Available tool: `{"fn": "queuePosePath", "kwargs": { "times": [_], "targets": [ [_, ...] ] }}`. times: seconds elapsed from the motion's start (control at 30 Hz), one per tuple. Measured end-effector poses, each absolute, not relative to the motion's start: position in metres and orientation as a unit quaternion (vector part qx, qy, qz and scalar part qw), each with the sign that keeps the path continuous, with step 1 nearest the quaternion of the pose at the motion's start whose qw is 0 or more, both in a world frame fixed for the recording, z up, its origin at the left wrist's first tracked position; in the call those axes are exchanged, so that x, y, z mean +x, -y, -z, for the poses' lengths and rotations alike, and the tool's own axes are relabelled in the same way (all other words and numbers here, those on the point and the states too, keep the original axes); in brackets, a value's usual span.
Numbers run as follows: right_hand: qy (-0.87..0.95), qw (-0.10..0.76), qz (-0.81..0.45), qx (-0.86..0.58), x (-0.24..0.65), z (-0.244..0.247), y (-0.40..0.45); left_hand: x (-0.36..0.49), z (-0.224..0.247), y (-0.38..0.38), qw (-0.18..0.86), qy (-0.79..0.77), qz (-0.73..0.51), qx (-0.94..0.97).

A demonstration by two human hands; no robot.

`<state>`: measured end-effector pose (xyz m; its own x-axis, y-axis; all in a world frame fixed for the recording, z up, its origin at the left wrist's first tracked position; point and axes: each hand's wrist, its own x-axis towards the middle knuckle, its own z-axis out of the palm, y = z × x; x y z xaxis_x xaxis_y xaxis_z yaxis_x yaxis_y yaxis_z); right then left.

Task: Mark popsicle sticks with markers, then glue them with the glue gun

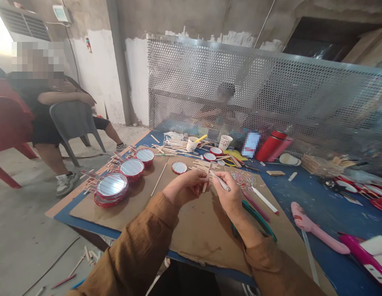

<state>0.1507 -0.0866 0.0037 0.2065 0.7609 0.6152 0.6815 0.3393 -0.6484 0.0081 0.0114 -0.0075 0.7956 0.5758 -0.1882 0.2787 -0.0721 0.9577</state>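
Left hand point(185, 188) pinches a wooden craft stick point(205, 183) upright; right hand point(228, 194) grips a white pen point(221, 181), its tip just beside the stick. Hands close together above brown cardboard sheet point(206, 250); red-rimmed round mirrors point(132, 167) lie left.

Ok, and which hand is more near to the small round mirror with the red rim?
Left. The left hand is just in front of the small round mirror with the red rim, not touching it. The right hand, holding a white tool, is farther away, to the mirror's right.
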Motion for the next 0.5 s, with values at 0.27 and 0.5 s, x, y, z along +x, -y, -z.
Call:
{"fn": "queuePosePath", "kwargs": {
  "times": [0.27,0.5],
  "targets": [
    [0.614,0.544,-0.042,-0.570,0.1496,-0.0067,0.0900,0.0069,0.0058,-0.0102,0.609,-0.300,-0.129,0.723],
    [0.625,0.524,-0.046,-0.577,0.1485,-0.0041,0.0871,0.0064,0.0064,-0.0098,0.610,-0.294,-0.133,0.724]
  ]
}}
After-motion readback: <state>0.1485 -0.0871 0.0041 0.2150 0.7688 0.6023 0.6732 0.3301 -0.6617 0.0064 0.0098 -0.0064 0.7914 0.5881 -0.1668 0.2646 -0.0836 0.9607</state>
